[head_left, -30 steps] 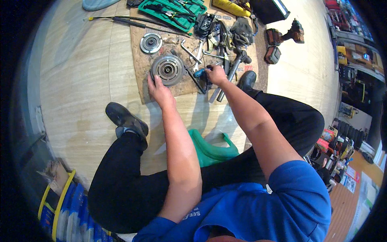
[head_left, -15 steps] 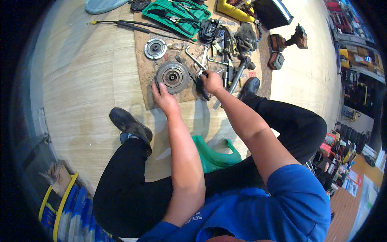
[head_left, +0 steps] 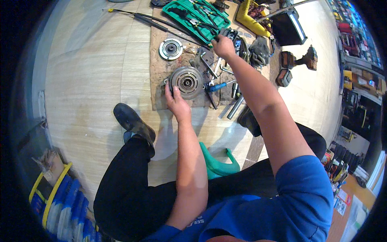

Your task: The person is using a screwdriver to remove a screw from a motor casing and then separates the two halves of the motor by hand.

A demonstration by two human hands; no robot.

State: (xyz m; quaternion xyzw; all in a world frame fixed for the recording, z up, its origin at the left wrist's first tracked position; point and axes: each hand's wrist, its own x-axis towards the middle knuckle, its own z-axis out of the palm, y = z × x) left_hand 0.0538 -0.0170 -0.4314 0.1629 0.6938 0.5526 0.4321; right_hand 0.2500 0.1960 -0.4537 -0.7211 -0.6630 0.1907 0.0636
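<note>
The round metal pulley (head_left: pixel 186 82) lies flat on a worn brown mat (head_left: pixel 159 86) on the pale floor (head_left: pixel 92 72), with its open face up toward the camera, so its axis points straight up and it has no long side. It looks like grey steel, with ring-shaped steps around a dark centre hole. The left hand (head_left: pixel 175 101) rests on its near left rim, fingers spread a little and pressing on the edge, not closing around it.

The right hand (head_left: pixel 223 45) is stretched far forward to the far edge of the mat, beside a green plastic tool case (head_left: pixel 197 16). Its fingers are curled together at a small dark thing, but I cannot tell what it pinches.

A smaller silver disc (head_left: pixel 171 49) lies flat on the mat, further away than the pulley and apart from it. A blue-handled tool (head_left: pixel 218 86) lies just right of the pulley, its long axis going left to right. Two smooth steel rods (head_left: pixel 235 106) lie near the right edge of the mat, tilted. Grey fabric gloves (head_left: pixel 259 50) lie to the right of the right hand
</note>
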